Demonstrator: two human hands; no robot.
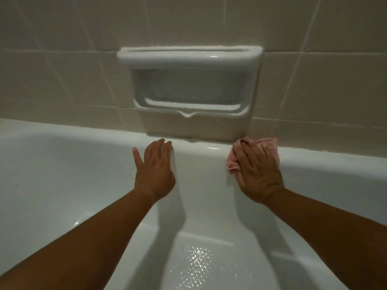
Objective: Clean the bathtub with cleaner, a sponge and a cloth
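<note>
The white bathtub (pixel 62 164) fills the lower view, its far rim running along the tiled wall. My right hand (pixel 258 172) presses a crumpled pink cloth (pixel 270 144) against the tub's far inner wall just below the rim, fingers spread over it. My left hand (pixel 155 166) lies flat on the same wall further left, fingers straight and reaching up to the rim, thumb spread out. Neither a sponge nor a cleaner bottle is in view.
A white ceramic soap dish (pixel 189 84) with a grab bar on top is set into the beige tiled wall (pixel 62 59) above the rim, between my hands. The tub floor (pixel 196 266) below glistens with wet reflections.
</note>
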